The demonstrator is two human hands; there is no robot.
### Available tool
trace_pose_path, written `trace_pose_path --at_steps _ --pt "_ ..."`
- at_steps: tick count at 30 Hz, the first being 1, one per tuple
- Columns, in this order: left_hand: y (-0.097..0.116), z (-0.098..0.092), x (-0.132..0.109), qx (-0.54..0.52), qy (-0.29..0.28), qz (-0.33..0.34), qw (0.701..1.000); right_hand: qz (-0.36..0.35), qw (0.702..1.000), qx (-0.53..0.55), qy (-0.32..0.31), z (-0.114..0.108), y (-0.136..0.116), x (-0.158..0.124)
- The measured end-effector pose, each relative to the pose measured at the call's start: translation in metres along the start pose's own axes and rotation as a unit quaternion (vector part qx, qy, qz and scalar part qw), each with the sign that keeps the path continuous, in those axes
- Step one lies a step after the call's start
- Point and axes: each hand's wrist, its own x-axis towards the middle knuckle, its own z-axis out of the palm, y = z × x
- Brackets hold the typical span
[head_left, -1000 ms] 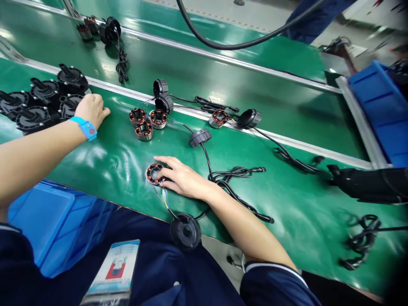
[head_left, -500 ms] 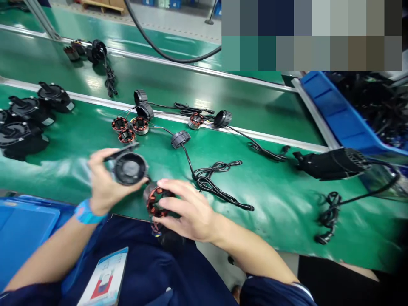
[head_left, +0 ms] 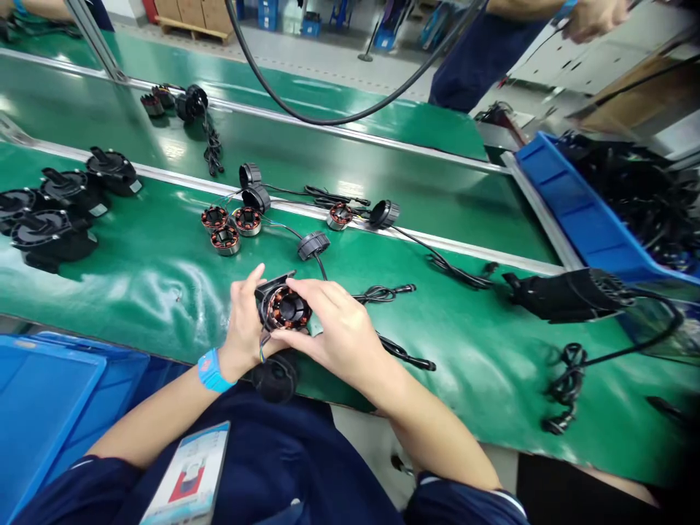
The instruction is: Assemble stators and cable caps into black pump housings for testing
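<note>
My left hand is wrapped round a black motor housing just above the near edge of the table. Between thumb and fingers, my right hand grips a stator with copper windings. The stator is up against the housing's open mouth; how deep it sits I cannot tell. Thin coloured wires come out below it. A round black cap hangs beneath my hands, in front of the dark shirt.
Several stators and black caps with cables lie ahead. Black pump-like units stand at left. A black motor body and a blue bin of dark parts are at right. Another person's hand shows at top right.
My hands have come together. The stator has moved from beside the housing up to its mouth, and the housing has shifted right, now mostly hidden behind the stator.
</note>
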Motion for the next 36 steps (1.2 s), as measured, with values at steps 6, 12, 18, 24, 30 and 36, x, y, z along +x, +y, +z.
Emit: trace_pose_path --at_steps 6,12,18,24,30,36 --pt "0.0 -0.002 0.006 0.007 -0.002 0.044 0.999 -0.006 0.997 -0.023 -0.07 -0.014 0.002 0.008" --pt "-0.004 -0.003 0.004 -0.017 0.001 0.054 0.998 0.013 0.998 -0.023 -0.055 -0.006 0.005 0.011" --pt "-0.007 -0.002 0.004 -0.021 0.009 0.065 0.998 -0.002 0.997 -0.038 -0.073 -0.006 0.006 0.007" --pt "-0.008 -0.002 0.004 -0.028 0.021 0.006 0.999 -0.035 0.985 -0.147 -0.081 0.007 0.006 -0.01" --pt "-0.007 -0.012 0.007 -0.042 0.042 0.044 0.997 -0.06 0.968 -0.239 -0.051 0.003 -0.013 -0.012" --pt "-0.016 -0.015 0.011 -0.064 0.016 0.017 0.998 -0.047 0.976 -0.206 -0.049 0.012 -0.005 -0.001"
